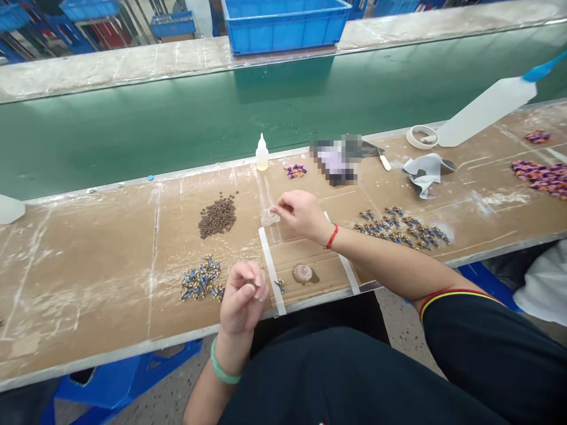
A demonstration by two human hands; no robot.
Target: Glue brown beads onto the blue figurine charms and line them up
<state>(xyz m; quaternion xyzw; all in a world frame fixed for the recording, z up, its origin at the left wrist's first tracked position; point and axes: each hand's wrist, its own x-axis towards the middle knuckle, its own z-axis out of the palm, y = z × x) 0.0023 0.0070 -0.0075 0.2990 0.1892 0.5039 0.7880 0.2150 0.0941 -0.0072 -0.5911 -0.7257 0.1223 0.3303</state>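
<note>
Closely drawn together, the thumb and fingertips of our right hand (305, 217) are at the small clear piece (270, 218) on the cardboard; we cannot tell whether they grip it or only touch it. Our left hand (244, 295) is raised palm-up, fingers curled toward the thumb with almost no gap, and a small dark speck shows there, too small to name.

For a touch this fine, we probably do best with light fingertips, a low wrist and the left hand held steady, clear of the damp patch around the whitish round lump (303, 273). Squeezing hard would likely smear or tip things.

Beside our left hand lies the pile of blue-and-gold pieces (201, 278), with the heap of brown beads (218, 217) beyond it. Farther out, the small dropper bottle (261, 156) stands upright with pale liquid low inside. The large white bottle (489, 112) leans by the tape roll (422, 137), its contents unclear. Across the green belt (177, 109) sits a blue crate (286, 32); we cannot see its bottom.
</note>
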